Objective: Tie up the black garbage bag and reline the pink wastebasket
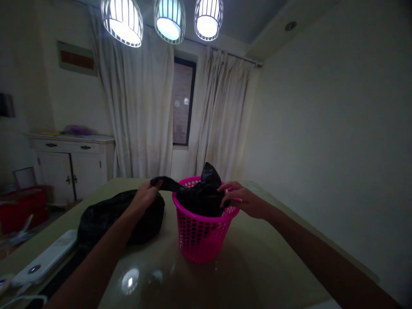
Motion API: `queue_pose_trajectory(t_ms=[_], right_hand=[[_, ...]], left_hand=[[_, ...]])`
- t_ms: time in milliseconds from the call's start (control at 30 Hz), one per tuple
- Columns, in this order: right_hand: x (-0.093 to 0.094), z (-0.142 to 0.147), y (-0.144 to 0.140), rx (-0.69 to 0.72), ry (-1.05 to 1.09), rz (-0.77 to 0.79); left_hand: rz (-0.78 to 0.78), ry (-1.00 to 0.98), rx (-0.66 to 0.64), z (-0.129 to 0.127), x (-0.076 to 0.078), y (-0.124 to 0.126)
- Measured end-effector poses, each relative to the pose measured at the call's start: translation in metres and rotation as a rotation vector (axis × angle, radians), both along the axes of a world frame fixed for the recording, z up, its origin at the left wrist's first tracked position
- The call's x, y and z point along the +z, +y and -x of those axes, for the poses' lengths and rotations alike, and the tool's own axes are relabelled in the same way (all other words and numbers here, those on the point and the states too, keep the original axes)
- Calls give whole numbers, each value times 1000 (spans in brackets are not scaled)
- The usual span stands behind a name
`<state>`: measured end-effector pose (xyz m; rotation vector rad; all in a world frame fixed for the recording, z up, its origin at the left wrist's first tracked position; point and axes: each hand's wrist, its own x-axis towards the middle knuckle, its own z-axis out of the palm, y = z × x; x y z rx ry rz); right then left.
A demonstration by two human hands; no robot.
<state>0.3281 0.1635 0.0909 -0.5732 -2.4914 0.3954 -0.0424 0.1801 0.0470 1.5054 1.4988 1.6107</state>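
Observation:
A bright pink basket [203, 240] with round holes in its wall stands upright on the table. Inside it sits a black plastic bag [202, 195], bunched up, with one peak rising above the rim. My left hand [146, 195] pinches a stretched end of this bag, pulled out over the basket's left side. At the right rim, my right hand [240, 198] has its fingers curled against the bag; whether they grip its plastic is hard to make out. A second black bundle [109, 214] lies left of the basket, partly behind my left forearm.
The glossy table [257, 266] reflects the lamps. On its left lie a white power bank [48, 259] and a white cable [27, 297]. Beyond are a white cabinet [86, 165], curtains [141, 107] and a red box [24, 208]. Pendant lamps [169, 21] hang overhead.

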Motion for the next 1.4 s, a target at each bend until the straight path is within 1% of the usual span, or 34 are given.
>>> queue_pose_trajectory(t_ms=[67, 100, 133, 200, 233, 267, 300, 333, 367, 400, 433, 467, 500, 533, 567, 633, 667, 700, 733, 767, 800, 833, 867, 900, 933, 967, 1033, 1100, 1133, 1167, 1200, 1267, 1333, 1400], right_hand=[[3, -19, -2, -15, -1, 95], [6, -23, -3, -9, 26, 140], [11, -24, -4, 2, 67, 181], [21, -15, -3, 9, 142, 228], [24, -7, 0, -7, 150, 220], [26, 4, 3, -32, 124, 189], [26, 16, 8, -68, 61, 136], [24, 28, 13, -109, -38, 66], [21, 41, 19, -146, -166, -8], [18, 53, 24, -185, -295, -81], [16, 63, 30, -223, -399, -146], [17, 70, 35, -264, -451, -197], [21, 75, 41, -309, -436, -230], [28, 75, 46, -368, -353, -249], [39, 71, 52, -446, -209, -255], [65, 52, 65, -643, 175, -213], [78, 37, 72, -757, 389, -169], [89, 20, 78, -848, 595, -64], [98, 2, 84, -895, 813, 62], [104, -17, 88, -922, 1012, 186], [106, -36, 89, -953, 1181, 258], [106, -54, 88, -973, 1302, 272], [104, -71, 85, -1005, 1358, 252], [99, -87, 80, -1042, 1393, 215], [94, -100, 74, -1084, 1408, 167], [87, -112, 67, -1131, 1410, 116], [71, -131, 56, -1204, 1413, 22], [49, -143, 48, -1285, 1336, -69], [35, -148, 44, -1343, 1259, -103], [19, -151, 41, -1418, 1146, -137], [2, -153, 38, -1513, 1015, -157], [-37, -155, 29, -1580, 936, -134], [-79, -158, 18, -1640, 868, -103], [-119, -164, 8, -1680, 767, -74]], left_hand=[[15, 46, 13, 8, -10, -3], [-3, 72, 30, 6, -13, -6], [-55, 112, 80, 0, -14, -11], [-247, 258, 251, -20, -12, -26], [-390, 372, 360, -32, -10, -36], [-513, 487, 393, -45, -8, -47], [-642, 576, 375, -58, -8, -57], [-763, 675, 261, -70, -9, -67], [-850, 800, 70, -81, -11, -75], [-867, 919, -67, -91, -15, -80], [-859, 1009, -151, -99, -19, -84], [-838, 1051, -193, -104, -24, -85], [-813, 1053, -204, -109, -29, -84], [-794, 1037, -198, -111, -33, -83], [-781, 1010, -193, -113, -36, -82], [-770, 966, -197, -114, -38, -81], [-780, 953, -198, -113, -39, -82], [-800, 942, -187, -111, -40, -84], [-836, 929, -162, -107, -43, -86], [-888, 910, -122, -101, -48, -88], [-942, 883, -62, -93, -56, -89], [-987, 847, 1, -81, -67, -88], [-1018, 776, 64, -68, -81, -85], [-984, 709, 145, -53, -97, -81], [-864, 686, 205, -38, -114, -75], [-635, 698, 247, -23, -130, -68], [-104, 872, 222, 3, -161, -55], [257, 1043, 196, 21, -183, -47], [363, 1074, 159, 28, -190, -44], [408, 1066, 140, 33, -195, -43], [405, 994, 130, 38, -197, -43], [316, 738, 154, 45, -192, -41], [223, 482, 211, 52, -176, -37], [158, 334, 279, 59, -148, -32]])
